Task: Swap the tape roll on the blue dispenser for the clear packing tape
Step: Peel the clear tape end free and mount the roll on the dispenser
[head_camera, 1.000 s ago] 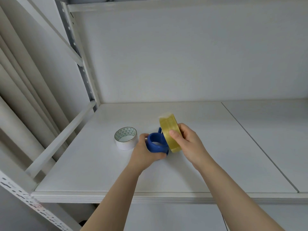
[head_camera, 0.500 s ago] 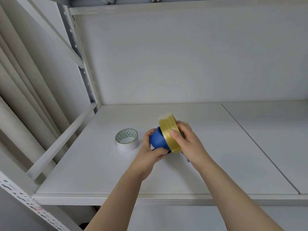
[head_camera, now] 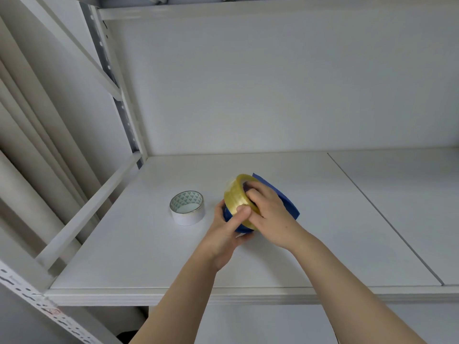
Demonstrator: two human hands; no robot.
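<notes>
A white metal shelving unit (head_camera: 119,135) fills the frame, its perforated upright running from the upper left down toward the middle left, with a slanted brace across it; the white shelf board (head_camera: 273,264) spreads over the lower half of the frame, a thin seam cutting it from the middle right down to the lower right edge; pale folded curtain fabric (head_camera: 29,135) hangs along the left edge of the frame; two bare forearms rise from the bottom centre and meet just below the middle of the frame; the right hand (head_camera: 269,214) comes in from the lower right, its thumb laid across the outer band of the clear packing tape (head_camera: 236,198) and its fingers curled over the roll's far rim, so it is clamped on that roll; the left hand (head_camera: 224,234) sits just to the left and below, wrapped around the rounded part of the blue dispenser (head_camera: 285,202) from underneath, closed on it; the yellowish clear roll stands on edge, tilted, pressed against the dispenser's round hub, though whether it is fully seated cannot be told; the dispenser's flat blue part juts out to the right behind the right hand; left of the hands, near but apart from them, a white tape roll (head_camera: 187,207) with a green triangle pattern inside its core lies flat on the shelf board.
</notes>
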